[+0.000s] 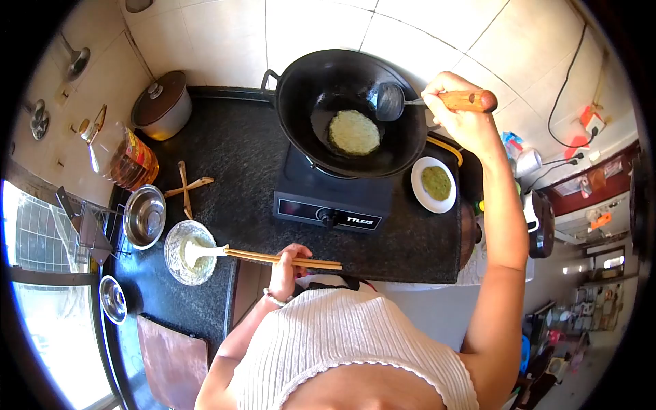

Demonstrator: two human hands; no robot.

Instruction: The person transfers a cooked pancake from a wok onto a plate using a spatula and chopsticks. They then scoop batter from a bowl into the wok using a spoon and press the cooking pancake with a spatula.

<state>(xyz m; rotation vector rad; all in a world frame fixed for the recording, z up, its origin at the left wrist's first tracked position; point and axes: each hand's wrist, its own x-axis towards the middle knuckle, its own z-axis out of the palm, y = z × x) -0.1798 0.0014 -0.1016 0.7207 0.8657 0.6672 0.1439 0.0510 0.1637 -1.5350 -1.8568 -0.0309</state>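
My left hand is closed around a pair of chopsticks near the counter's front edge. Their far end lies close to the handle of a white spoon, which rests in a bowl coated with pale batter. Whether the left hand also grips the spoon handle I cannot make out. Raised at the wok's right side, my right hand grips the wooden handle of a wok spatula. The spatula's metal head is inside the black wok, just right of a round pale-green pancake.
The wok sits on a black cooker. To its right is a white plate with a green pancake. Leftward stand a lidded pot, an oil bottle, crossed wooden sticks, a metal bowl and a cutting board.
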